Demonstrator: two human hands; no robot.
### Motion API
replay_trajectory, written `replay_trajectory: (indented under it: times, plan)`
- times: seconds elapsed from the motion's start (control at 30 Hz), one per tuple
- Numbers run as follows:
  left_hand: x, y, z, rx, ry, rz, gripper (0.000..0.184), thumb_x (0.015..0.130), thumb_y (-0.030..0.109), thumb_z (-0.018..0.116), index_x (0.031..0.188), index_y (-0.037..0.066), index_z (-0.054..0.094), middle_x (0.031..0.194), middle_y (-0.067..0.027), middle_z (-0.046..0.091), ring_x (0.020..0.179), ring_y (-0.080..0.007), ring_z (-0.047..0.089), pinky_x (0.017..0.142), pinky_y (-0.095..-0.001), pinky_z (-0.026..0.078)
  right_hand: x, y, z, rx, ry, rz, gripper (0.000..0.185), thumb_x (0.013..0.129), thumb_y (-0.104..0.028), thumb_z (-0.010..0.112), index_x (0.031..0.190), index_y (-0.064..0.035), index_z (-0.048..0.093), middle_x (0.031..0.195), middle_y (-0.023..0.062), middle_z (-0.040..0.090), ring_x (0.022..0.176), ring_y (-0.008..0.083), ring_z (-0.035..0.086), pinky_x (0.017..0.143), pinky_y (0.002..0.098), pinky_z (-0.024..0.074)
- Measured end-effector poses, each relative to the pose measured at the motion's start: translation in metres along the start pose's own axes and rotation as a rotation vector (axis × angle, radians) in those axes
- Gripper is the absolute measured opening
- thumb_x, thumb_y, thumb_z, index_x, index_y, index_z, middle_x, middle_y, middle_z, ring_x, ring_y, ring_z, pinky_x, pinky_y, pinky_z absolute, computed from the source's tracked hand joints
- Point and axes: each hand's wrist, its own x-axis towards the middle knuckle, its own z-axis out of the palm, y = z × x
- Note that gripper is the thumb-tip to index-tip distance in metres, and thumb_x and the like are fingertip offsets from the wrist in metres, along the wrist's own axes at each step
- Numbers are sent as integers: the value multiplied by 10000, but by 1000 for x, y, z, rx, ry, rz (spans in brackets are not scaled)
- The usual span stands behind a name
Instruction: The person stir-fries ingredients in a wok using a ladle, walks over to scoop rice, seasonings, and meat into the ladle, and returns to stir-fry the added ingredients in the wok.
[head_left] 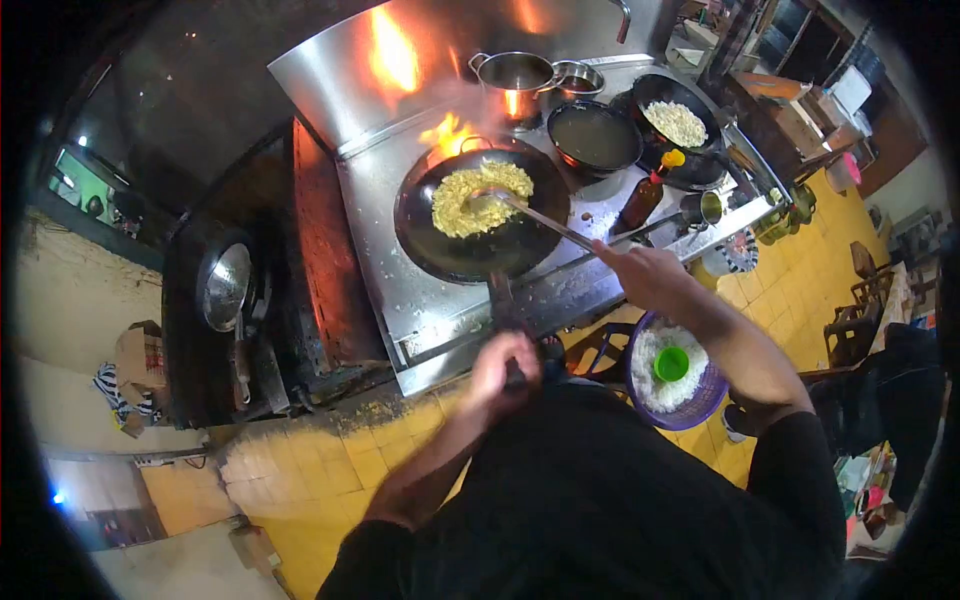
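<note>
My left hand (503, 365), slightly blurred, is wrapped round the handle of a large dark wok (430, 250). In the wok lies a mound of yellow food (470, 215) that looks like fried rice or egg. My right hand (652, 275) grips the long metal handle of a ladle (545, 218), whose head rests in the food. Flames (450, 135) rise at the wok's far rim. Nearest to my right hand stands a brown bottle (640, 200) with a yellow and red top, and a small metal cup (702, 208).
Behind the wok on the steel stove (375, 215) stand a two-handled pot (515, 75), a metal bowl (578, 78), a dark pan of liquid (595, 138) and a pan of pale food (677, 122). A purple basket (705, 405) of white rice holds a green cup (671, 364).
</note>
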Motion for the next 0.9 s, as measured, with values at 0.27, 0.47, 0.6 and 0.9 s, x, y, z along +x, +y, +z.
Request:
replay_trajectory:
  times: [0.27, 0.47, 0.6, 0.9]
  plan:
    - [49, 73, 27, -403, 136, -57, 102, 812, 28, 656, 861, 29, 566, 706, -16, 577, 589, -103, 556, 543, -219, 463, 18, 16, 18, -53, 39, -106, 669, 825, -58, 555, 1468, -164, 405, 828, 150, 692, 809, 351, 692, 666, 467, 542]
    - [-8, -4, 8, 81, 179, 30, 81, 883, 122, 565, 819, 75, 550, 661, 13, 469, 554, -104, 460, 527, -259, 411, 40, 93, 14, 199, 68, -113, 647, 846, -76, 565, 1462, -226, 439, 908, 210, 681, 854, 376, 672, 772, 463, 518]
    - [62, 25, -30, -224, 70, 12, 67, 860, 87, 584, 926, 78, 578, 697, 8, 502, 596, -97, 479, 527, -243, 385, 30, 92, -33, 358, -52, -69, 646, 829, -92, 600, 1453, -187, 461, 876, 199, 686, 740, 306, 681, 697, 420, 539]
    - [101, 30, -42, -234, 146, 41, 185, 860, 77, 607, 1037, 93, 557, 731, 5, 535, 611, -85, 509, 532, -242, 410, 154, 110, 51, 964, -381, -105, 451, 941, -146, 561, 1390, -150, 519, 718, 38, 573, 539, 132, 571, 469, 297, 485]
